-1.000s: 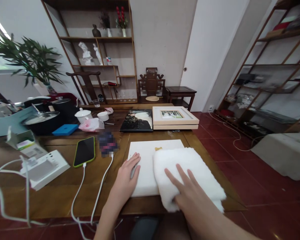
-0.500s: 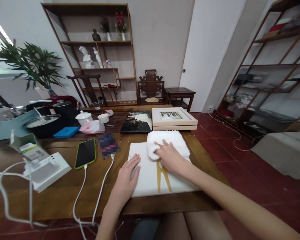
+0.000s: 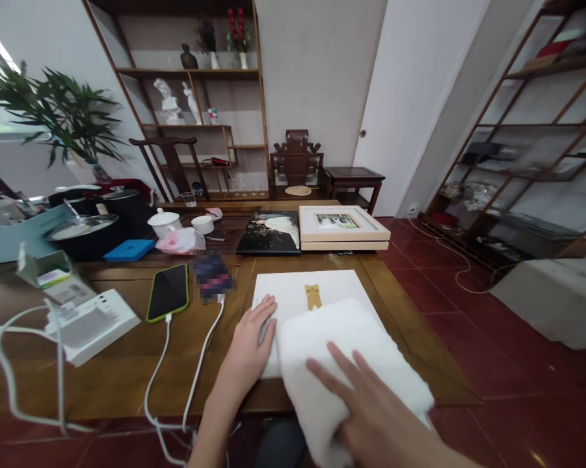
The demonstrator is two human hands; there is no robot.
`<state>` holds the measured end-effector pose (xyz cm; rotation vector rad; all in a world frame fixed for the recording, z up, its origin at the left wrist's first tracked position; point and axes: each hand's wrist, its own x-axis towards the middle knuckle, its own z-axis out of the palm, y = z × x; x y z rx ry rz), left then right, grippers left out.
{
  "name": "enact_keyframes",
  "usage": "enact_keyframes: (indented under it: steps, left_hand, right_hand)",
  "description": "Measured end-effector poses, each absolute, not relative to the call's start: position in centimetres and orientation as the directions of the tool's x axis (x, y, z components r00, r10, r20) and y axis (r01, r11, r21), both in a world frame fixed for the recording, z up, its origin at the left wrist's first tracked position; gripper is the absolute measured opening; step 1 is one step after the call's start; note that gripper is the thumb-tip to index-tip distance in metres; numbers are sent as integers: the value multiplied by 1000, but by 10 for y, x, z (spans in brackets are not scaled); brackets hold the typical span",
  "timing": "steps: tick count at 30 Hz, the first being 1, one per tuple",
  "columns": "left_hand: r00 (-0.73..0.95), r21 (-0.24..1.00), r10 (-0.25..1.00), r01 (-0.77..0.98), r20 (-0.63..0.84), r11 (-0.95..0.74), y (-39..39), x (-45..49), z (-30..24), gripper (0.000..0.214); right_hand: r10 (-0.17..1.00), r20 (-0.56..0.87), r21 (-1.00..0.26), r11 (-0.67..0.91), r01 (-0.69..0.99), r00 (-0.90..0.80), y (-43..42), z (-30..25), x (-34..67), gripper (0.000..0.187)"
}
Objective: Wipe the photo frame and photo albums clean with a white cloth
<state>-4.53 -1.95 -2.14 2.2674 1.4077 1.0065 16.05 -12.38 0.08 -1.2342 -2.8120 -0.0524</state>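
A flat white panel (image 3: 278, 284) lies on the wooden table in front of me, with a gold-coloured piece (image 3: 313, 296) on its face. Most of that piece is covered by a folded white towel (image 3: 344, 325). My right hand (image 3: 358, 393) is on the towel at the panel's near right, fingers spread over the cloth and thumb hidden; part of the towel hangs past the table's front edge. My left hand (image 3: 251, 338) rests at the panel's left edge, its fingers stretched out along it.
Behind the panel lie a dark picture (image 3: 268, 233) and stacked light-wood frames (image 3: 344, 227). To the left are a phone (image 3: 168, 292) on a white cable, a white charger box (image 3: 102, 325), a blue box (image 3: 129, 250), a white lidded pot (image 3: 163, 222) and a pan (image 3: 82, 229).
My right hand has drawn the towel from the panel's far right toward me, over its near edge. The top of the gold piece now shows and its lower part is covered. My left hand stays.
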Motion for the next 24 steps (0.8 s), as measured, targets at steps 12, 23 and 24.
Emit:
enact_keyframes:
  steps: [12, 23, 24]
  left_hand:
    - [259, 606, 889, 656, 378, -449, -21, -46, -22, 38]
    - [279, 593, 882, 658, 381, -464, -22, -45, -21, 36]
    - [283, 591, 881, 658, 380, -466, -22, -45, -21, 36]
  right_hand:
    - [870, -30, 27, 493, 869, -493, -4, 46, 142, 49]
    - [766, 123, 19, 634, 773, -631, -124, -5, 140, 20]
    - [751, 121, 12, 653, 757, -649, -126, -5, 143, 19]
